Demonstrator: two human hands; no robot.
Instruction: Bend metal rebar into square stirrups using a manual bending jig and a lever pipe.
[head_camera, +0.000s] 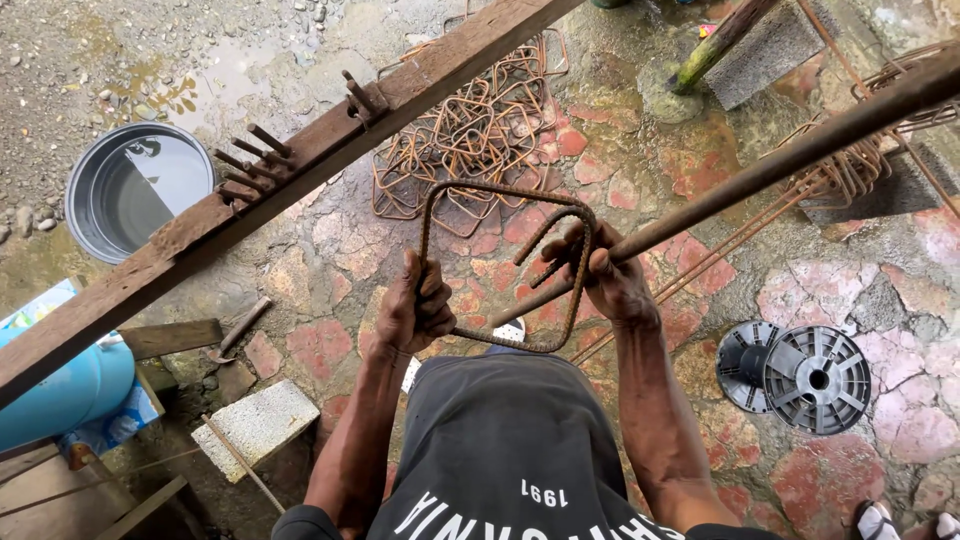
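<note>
Two hands grip a bent rebar loop (500, 265) just below the wooden beam (250, 190): left hand (415, 305) clamped on its side, right hand (600, 270) wrapped around a long pipe (800, 150). Leverage could slip, pinching fingers.

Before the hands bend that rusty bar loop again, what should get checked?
1. Left hand wraps the left side of the rusty ribbed steel bar loop: ok.
2. Right hand grips the long dark metal pipe: ok.
3. Pipe end on the loop's bent tip: cannot tell, fingers hide it.
4. Loop clear of the long wooden plank with bent metal pegs: ok.
5. Gloves on: not ok, both hands bare.
6. Footing: cannot tell; puddles lie on the ground near the grey round water-filled bucket.
</note>
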